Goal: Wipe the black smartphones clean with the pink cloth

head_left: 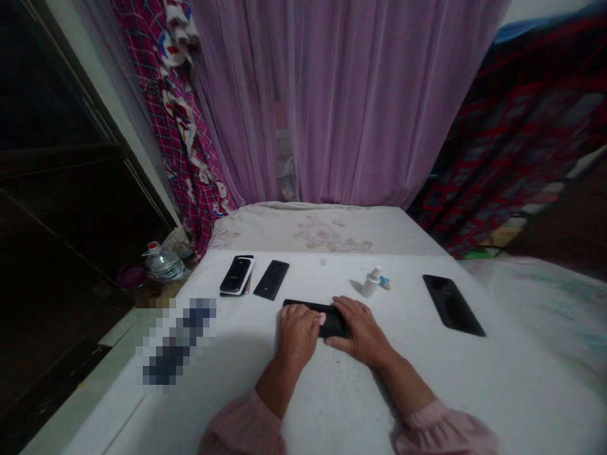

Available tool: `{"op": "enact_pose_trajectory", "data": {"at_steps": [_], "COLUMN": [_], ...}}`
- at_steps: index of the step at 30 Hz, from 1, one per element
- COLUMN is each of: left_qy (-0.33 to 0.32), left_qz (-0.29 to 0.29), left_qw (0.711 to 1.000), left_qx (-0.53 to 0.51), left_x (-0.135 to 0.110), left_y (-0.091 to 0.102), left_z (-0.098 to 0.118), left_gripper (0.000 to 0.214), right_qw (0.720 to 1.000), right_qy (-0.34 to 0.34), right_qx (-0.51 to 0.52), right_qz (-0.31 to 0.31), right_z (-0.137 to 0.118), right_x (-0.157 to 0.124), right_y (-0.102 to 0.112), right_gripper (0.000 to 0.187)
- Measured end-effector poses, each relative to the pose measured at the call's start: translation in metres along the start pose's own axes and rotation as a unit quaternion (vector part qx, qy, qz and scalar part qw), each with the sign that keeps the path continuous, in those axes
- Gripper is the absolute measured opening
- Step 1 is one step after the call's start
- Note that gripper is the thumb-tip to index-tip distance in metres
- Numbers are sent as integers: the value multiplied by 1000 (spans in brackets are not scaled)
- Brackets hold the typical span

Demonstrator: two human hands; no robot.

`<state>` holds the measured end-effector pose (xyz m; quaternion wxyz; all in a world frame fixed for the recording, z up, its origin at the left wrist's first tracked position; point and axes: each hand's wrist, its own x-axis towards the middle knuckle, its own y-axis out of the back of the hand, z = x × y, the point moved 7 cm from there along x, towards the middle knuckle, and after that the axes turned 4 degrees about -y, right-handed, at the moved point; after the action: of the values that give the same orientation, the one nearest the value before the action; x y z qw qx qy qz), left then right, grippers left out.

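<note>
A black phone lies sideways on the white table cover, partly hidden under both hands. My left hand rests over its left end, fingers closed on a small pink piece, perhaps cloth or sponge, pressed against the phone. Gripping the right end is my right hand, with the thumb on the near edge and the fingers along the far one. Just beyond the right hand stands a small white spray bottle. A blue and white scrap lies beside it.
A stack of phones sits at the far left, with another dark phone to its right. On the right lies a black tablet. A blurred-out patch covers something at left. A water bottle stands beyond the table's left edge.
</note>
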<state>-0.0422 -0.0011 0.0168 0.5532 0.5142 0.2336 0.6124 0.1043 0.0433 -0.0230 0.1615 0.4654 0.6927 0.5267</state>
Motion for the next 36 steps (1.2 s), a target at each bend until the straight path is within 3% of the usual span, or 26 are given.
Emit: {"op": "enact_pose_trajectory", "data": {"at_steps": [6, 15, 19, 24, 32, 36], "left_qy": [-16, 90, 106, 88, -5, -50], "left_qz": [-3, 68, 74, 71, 23, 2], "left_qw": [1000, 992, 989, 992, 1000, 998], "left_qx": [-10, 60, 77, 60, -7, -38], "left_x": [0, 0, -1, 0, 0, -1], "left_y": [0, 24, 25, 22, 5, -2], "left_z": [1, -53, -62, -52, -5, 7], "left_gripper": [17, 20, 21, 19, 17, 15], "right_qw": [1000, 1000, 1000, 1000, 1000, 1000], "right_qy": [8, 7, 3, 4, 18, 17], "right_qx": [-2, 5, 2, -2, 9, 2], "right_qz": [3, -2, -7, -3, 11, 16], "right_z": [0, 0, 0, 1, 1, 0], "right_x": [0, 0, 0, 0, 0, -1], "right_y": [-1, 0, 0, 0, 0, 0], "right_gripper": [81, 81, 81, 80, 83, 82]}}
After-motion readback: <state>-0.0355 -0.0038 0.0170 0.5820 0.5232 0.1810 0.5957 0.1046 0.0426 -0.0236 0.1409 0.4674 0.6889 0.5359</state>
